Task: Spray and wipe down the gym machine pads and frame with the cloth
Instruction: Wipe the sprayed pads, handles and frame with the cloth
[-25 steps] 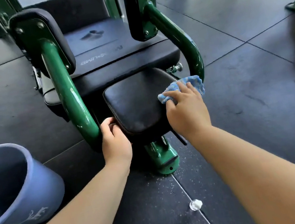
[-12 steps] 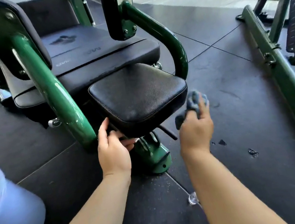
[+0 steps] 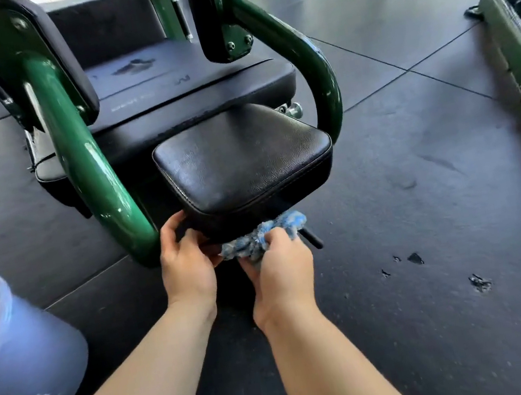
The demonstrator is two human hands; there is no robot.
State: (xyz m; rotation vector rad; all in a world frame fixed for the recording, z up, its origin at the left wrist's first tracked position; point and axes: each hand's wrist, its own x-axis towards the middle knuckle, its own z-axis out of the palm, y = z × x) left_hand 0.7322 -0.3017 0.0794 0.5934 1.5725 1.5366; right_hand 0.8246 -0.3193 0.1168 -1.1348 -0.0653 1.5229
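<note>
Fingers (image 3: 277, 239) of the right hand (image 3: 281, 273) are seen bunched round the blue cloth (image 3: 259, 236) beneath the small seat pad (image 3: 242, 158), whose near-left corner is gripped by the left hand (image 3: 188, 269); the cloth could be snagged on the black lever (image 3: 314, 242) jutting beneath that pad.

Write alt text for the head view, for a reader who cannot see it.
The right hand grips a blue cloth under the front edge of a black pad; the left hand holds its corner beside a green frame.
</note>
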